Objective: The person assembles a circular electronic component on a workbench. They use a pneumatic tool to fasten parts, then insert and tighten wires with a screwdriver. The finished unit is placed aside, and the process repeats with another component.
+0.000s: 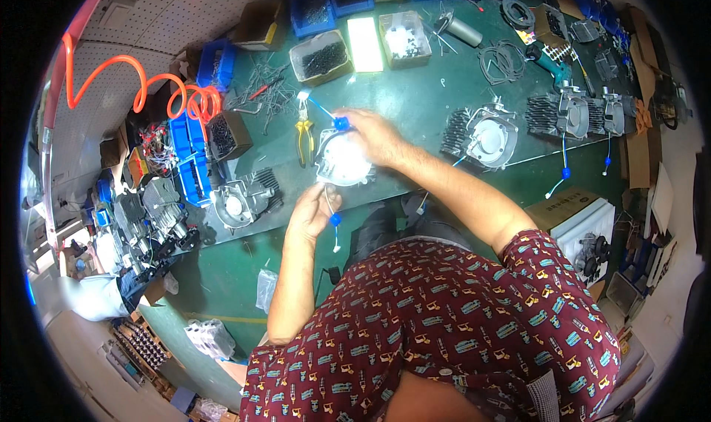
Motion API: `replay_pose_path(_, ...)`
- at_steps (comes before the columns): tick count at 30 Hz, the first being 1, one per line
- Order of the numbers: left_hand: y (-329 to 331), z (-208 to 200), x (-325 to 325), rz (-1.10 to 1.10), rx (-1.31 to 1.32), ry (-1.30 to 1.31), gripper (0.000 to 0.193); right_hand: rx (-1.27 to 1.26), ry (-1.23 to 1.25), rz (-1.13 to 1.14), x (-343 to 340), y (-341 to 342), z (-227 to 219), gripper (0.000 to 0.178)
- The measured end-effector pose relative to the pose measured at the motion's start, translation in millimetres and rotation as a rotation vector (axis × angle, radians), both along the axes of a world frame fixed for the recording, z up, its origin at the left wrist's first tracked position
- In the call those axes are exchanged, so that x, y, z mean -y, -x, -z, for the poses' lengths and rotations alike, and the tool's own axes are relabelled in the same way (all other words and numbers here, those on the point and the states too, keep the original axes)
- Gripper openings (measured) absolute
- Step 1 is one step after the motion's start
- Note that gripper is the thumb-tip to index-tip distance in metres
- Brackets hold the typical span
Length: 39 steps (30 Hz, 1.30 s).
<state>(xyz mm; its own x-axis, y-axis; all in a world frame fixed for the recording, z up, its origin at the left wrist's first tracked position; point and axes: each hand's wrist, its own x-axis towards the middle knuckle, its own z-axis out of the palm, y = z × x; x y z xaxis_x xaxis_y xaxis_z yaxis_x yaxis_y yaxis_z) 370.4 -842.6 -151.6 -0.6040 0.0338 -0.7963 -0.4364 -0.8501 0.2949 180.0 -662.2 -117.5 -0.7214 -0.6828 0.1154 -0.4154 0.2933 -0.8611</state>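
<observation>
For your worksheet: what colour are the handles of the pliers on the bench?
Yellow handles on the pliers, seen in the head view.

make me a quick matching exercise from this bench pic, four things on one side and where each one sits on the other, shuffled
Things:
1. yellow-handled pliers
2. orange coiled hose
3. round silver engine part
4. cardboard box

Places:
A. far left, looping in front of the pegboard wall
B. between the left hand and right hand
C. lying on the green bench just left of the held part
D. off the bench's near edge, at the person's right

Pairs: 1-C, 2-A, 3-B, 4-D
</observation>
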Motion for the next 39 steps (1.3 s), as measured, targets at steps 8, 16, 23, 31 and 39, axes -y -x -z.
replay_pose_path(8, 2.8, -5.1, -9.9, 0.026, -0.105, 0.367, 0.007, 0.036, -0.012, -0.008, -2.9, 2.0, 2.3, 0.041)
replay_pose_path(16, -2.5, 4.0, -34.6, -0.042, -0.184, 0.798, 0.009, 0.006, 0.017, 0.019, -2.2, -0.4, 6.9, 0.045)
replay_pose_path(23, -2.6, 6.7, -42.8, -0.029, -0.261, 0.924, 0.009, 0.030, -0.006, -0.001, -5.5, 2.2, 1.2, 0.043)
replay_pose_path(31, -1.0, 9.9, -48.5, -0.081, -0.299, 1.019, 0.011, 0.020, -0.022, -0.002, -4.4, 1.4, 1.6, 0.045)
replay_pose_path(39, -0.9, 14.5, -59.2, -0.101, -0.325, 1.158, 0.012, 0.020, -0.028, -0.006, -7.5, 2.4, -5.1, 0.045)
